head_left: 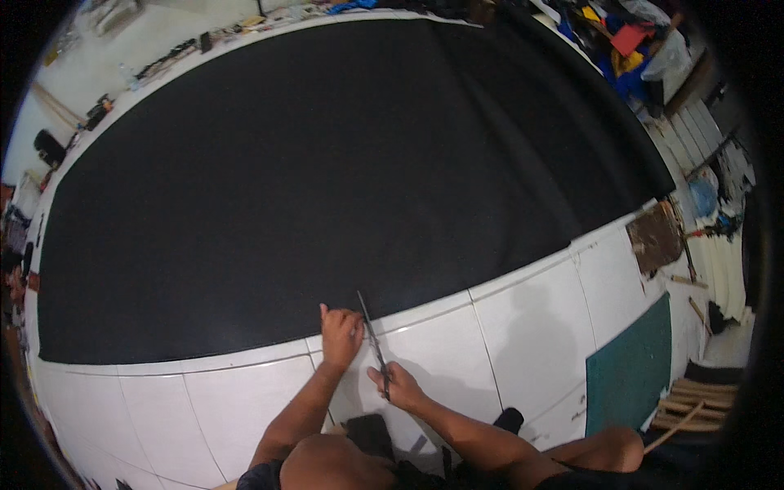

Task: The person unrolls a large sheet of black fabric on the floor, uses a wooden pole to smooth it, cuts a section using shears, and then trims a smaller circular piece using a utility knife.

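Note:
A large black sheet, like fabric or leatherette, lies spread over the white tiled surface. At its near edge, my right hand is closed round the handles of a pair of scissors. Their long blades point away from me, with the tip over the sheet just inside the edge. My left hand is at that same edge, just left of the blades. Its fingers are curled at the sheet's margin, with one digit stretched out over the black surface; the underside of this grip is hidden.
Folds and a rolled part of the sheet lie at the far right. A green mat and a brown board lie on the right. Wooden sticks are stacked near them. Mixed scraps and bags crowd the upper right.

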The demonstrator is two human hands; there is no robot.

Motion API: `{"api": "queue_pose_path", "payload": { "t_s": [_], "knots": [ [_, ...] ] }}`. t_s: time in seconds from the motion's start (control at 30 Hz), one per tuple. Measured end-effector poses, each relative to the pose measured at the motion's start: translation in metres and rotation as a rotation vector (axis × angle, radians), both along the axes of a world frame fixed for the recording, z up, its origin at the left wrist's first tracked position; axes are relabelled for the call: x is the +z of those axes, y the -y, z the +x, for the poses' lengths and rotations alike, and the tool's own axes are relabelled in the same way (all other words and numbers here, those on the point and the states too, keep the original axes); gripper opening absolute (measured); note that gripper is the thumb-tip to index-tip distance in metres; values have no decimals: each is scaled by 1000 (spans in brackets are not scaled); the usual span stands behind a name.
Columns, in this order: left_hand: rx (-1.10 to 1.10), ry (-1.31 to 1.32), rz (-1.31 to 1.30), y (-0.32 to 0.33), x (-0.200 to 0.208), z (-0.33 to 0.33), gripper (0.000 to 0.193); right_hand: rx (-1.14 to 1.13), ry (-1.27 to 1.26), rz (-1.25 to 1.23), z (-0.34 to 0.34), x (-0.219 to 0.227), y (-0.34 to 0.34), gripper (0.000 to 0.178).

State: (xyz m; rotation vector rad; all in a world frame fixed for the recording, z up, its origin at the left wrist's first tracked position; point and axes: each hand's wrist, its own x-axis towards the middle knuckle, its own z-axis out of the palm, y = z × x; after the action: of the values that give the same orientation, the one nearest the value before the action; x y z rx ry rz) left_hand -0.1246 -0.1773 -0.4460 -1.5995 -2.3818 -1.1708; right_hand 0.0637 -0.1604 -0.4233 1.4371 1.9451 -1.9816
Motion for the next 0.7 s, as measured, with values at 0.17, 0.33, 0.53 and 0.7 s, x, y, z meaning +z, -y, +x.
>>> {"api": "queue_pose_path", "payload": {
  "t_s": [0.17,0.33,0.53,0.7],
  "knots": [
    [24,-24,33,8,4,-7,22,5,-20,6,-13,2,8,46],
    [5,-15,33,7,0,-3,23,-23,-22,21,-9,-8,13,48],
    [-8,39,26,9,-3,-6,22,0,67,15,-16,10,10,57],
    [-10,54,34,5,1,-7,22,-47,-3,-11,-15,5,11,55]
  ]
}}
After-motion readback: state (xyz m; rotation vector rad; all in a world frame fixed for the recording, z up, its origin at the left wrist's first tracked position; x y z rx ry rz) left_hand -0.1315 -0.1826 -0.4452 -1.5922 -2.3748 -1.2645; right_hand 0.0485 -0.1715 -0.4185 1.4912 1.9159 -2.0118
